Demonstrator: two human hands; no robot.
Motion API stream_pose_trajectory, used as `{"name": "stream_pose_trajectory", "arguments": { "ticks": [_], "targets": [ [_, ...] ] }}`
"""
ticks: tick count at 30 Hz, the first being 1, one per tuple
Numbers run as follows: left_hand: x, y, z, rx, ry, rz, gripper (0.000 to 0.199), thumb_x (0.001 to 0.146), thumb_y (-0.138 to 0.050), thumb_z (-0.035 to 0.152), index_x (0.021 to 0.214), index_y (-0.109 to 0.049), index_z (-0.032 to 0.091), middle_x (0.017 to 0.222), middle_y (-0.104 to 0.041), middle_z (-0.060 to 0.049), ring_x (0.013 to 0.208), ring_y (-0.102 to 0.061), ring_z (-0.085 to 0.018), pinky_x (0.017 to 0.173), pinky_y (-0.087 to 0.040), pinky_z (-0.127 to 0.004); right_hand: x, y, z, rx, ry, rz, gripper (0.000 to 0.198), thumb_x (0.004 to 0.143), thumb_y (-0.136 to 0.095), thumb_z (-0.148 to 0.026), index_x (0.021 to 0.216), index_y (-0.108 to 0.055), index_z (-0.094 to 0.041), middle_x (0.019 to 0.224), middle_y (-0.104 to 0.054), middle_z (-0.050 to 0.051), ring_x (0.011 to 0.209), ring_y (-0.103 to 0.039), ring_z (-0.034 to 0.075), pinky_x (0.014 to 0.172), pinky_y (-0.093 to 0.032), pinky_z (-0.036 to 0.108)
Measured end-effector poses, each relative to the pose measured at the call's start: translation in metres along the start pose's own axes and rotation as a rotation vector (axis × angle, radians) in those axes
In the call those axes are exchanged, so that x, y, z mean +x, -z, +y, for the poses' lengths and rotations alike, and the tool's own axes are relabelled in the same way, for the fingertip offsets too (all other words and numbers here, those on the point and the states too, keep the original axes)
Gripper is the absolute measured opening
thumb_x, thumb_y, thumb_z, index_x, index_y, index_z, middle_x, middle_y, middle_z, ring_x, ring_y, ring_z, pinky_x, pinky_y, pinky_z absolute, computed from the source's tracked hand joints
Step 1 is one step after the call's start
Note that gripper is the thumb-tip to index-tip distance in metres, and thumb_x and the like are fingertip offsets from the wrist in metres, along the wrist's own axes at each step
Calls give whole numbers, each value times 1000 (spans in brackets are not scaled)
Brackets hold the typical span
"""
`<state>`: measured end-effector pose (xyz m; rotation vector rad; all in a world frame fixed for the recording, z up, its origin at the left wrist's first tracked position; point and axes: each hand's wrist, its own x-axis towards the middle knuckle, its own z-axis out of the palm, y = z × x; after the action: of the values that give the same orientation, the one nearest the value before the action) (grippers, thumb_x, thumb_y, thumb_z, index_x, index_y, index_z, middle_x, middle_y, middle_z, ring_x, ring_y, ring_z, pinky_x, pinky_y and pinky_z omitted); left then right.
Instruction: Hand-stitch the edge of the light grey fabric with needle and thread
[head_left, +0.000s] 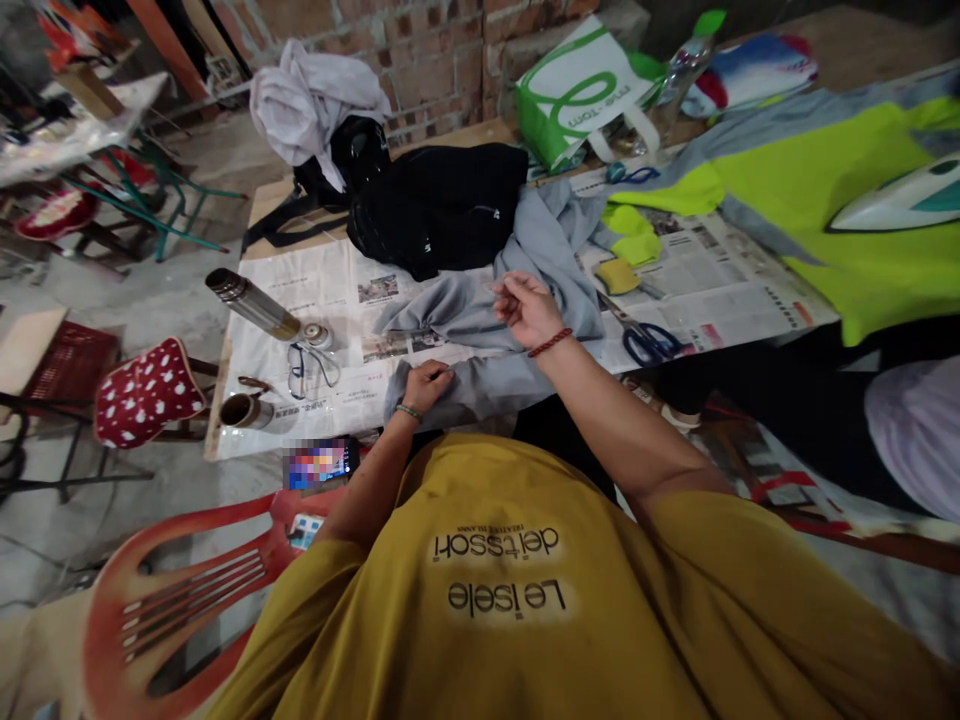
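A grey piece of cloth (pixel 491 385) lies along the near edge of the newspaper-covered table. My left hand (pixel 427 388) rests on it, fingers curled and closed on the fabric. Above the cloth, my right hand (pixel 527 310) is raised with thumb and fingers pinched together. Whatever sits in that pinch is too small to make out. More grey cloth (pixel 457 305) lies bunched behind both hands. To the right of my right hand are scissors (pixel 651 342) with dark blue handles, and beyond them a yellow sponge-like piece (pixel 619 276).
On the left are a steel flask (pixel 251 303), eyeglasses (pixel 311 370) and an open cup (pixel 246 411). A black bag (pixel 442 205) lies behind the cloth. Far right, an iron (pixel 900 200) stands on a yellow-green garment (pixel 810 170). A person sits at right. A red chair (pixel 109 610) is at lower left.
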<state>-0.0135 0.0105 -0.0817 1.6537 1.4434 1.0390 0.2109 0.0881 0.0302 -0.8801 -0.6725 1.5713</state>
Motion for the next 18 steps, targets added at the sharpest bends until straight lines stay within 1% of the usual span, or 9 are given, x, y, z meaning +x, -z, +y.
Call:
{"name": "stream_pose_trajectory", "arguments": {
  "ticks": [4, 8, 11, 14, 16, 18],
  "targets": [
    [0, 1, 1, 22, 19, -14, 12, 77, -68, 29, 71, -68, 19, 74, -68, -2, 74, -62, -16, 75, -51, -28, 3, 18, -9, 20, 62, 34, 22, 87, -72, -35, 96, -55, -24, 67, -66, -8, 52, -63, 8, 46, -48, 17],
    [2, 6, 7, 80, 30, -80, 10, 75, -70, 30, 78, -71, 21, 78, -70, -2, 77, -63, -17, 76, -51, -27, -9, 28, -5, 1, 61, 41, 29, 87, -71, -45, 99, -53, -26, 66, -65, -9, 49, -61, 8, 44, -45, 17],
    [7, 16, 13, 171, -37, -191, 17, 71, -73, 29, 86, -73, 22, 88, -73, -3, 81, -64, -18, 78, -51, -27, -28, 33, 9, -32, -17, -4, 31, 87, -70, -47, 102, -53, -26, 63, -63, -9, 47, -59, 8, 43, -45, 18],
    [13, 32, 17, 360, -118, -299, 21, 67, -77, 28, 88, -74, 23, 90, -74, -3, 80, -65, -19, 80, -49, -28, -43, 43, 31, -110, -123, -85, 32, 84, -72, -46, 99, -55, -24, 59, -60, -9, 45, -57, 10, 45, -48, 22],
    [18, 44, 19, 497, -134, -353, 18, 65, -79, 27, 82, -73, 24, 85, -74, -2, 80, -65, -20, 81, -48, -30, -45, 52, 44, -173, -121, -46, 31, 82, -72, -45, 95, -55, -22, 56, -58, -10, 44, -56, 9, 46, -48, 22],
    [22, 53, 19, 571, -119, -391, 12, 62, -79, 26, 71, -71, 24, 75, -72, -1, 77, -64, -21, 80, -47, -29, -41, 63, 53, -218, -62, 49, 30, 81, -71, -45, 93, -56, -21, 53, -56, -10, 43, -54, 9, 47, -47, 21]
  ]
}}
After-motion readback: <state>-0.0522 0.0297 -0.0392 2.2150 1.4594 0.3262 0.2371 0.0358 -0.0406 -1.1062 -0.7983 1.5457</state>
